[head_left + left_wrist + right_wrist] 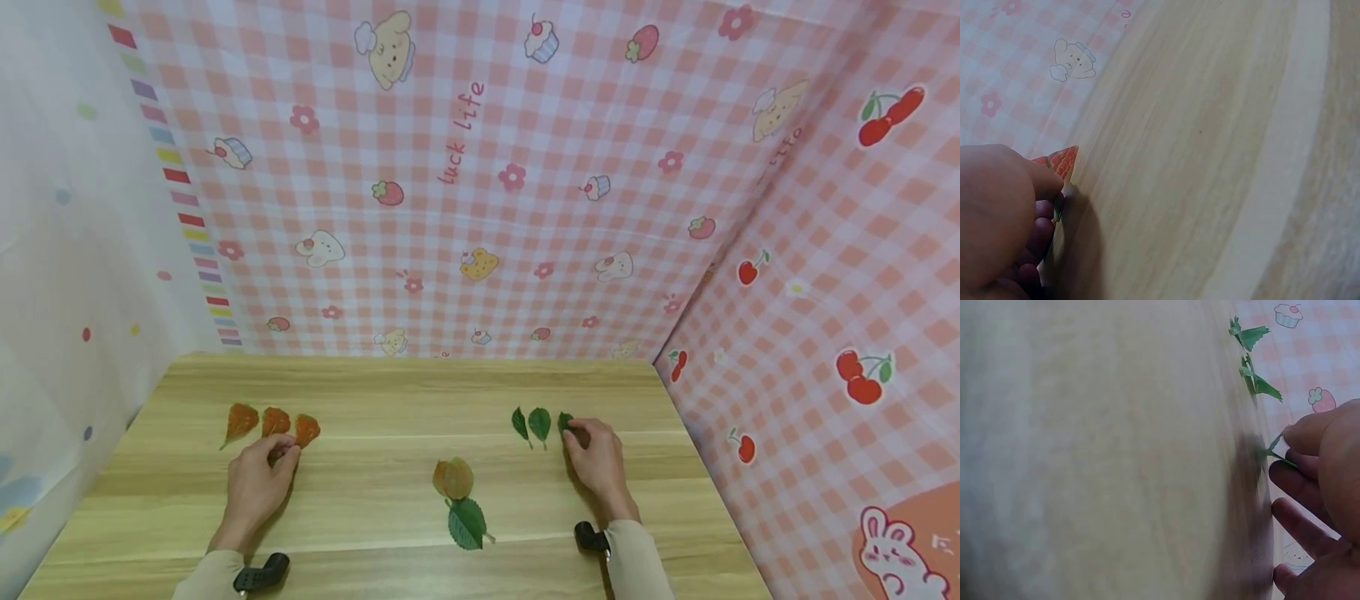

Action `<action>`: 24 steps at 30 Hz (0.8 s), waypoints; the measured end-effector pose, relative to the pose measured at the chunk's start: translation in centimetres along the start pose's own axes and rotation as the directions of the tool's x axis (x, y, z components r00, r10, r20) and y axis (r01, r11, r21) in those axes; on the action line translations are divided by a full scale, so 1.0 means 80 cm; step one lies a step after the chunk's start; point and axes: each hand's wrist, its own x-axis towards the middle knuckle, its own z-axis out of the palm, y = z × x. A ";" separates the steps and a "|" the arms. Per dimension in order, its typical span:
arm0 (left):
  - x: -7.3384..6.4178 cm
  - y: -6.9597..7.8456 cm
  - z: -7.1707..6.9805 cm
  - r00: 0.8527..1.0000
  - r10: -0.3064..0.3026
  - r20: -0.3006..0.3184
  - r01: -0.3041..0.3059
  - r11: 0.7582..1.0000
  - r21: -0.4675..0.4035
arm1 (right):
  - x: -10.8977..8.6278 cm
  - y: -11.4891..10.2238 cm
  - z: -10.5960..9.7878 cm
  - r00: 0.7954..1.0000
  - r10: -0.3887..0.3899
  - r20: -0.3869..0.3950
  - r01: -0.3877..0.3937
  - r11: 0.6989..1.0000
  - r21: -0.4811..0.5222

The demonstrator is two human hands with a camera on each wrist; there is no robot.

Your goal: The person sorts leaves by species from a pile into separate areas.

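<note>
My left hand (258, 483) pinches an orange leaf (307, 429) at its row's right end on the surface (360, 500); my right hand (600, 462) pinches a green leaf (566, 420) likewise. The left wrist view shows a green stem (1058, 207); the right, two more green leaves (1268, 388) nearby.

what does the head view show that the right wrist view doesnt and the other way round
Only the head view shows the left hand at the three orange leaves, the round yellowish leaf touching a larger green leaf, and the cherry-print side cloth.

Only the right wrist view shows the right hand from its palm side, lower fingers spread apart.

Both show that hand at one small green leaf, two more small green leaves, the table and the checked cloth behind.
</note>
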 end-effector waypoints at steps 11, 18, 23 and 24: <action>0.000 -0.001 0.001 1.000 -0.006 0.000 0.006 1.000 0.005 | 0.005 0.001 0.003 1.000 -0.005 -0.004 0.005 1.000 -0.011; -0.001 0.001 -0.001 1.000 -0.008 0.007 0.008 1.000 -0.003 | 0.007 0.003 0.005 0.999 0.023 0.042 -0.023 1.000 -0.014; 0.000 0.000 -0.001 1.000 -0.019 0.008 0.019 1.000 0.003 | 0.007 0.003 0.006 0.998 0.018 0.053 -0.018 1.000 -0.013; 0.001 0.000 -0.001 1.000 -0.022 0.012 0.022 1.000 0.002 | 0.008 0.003 0.006 0.998 0.017 0.053 -0.017 1.000 -0.013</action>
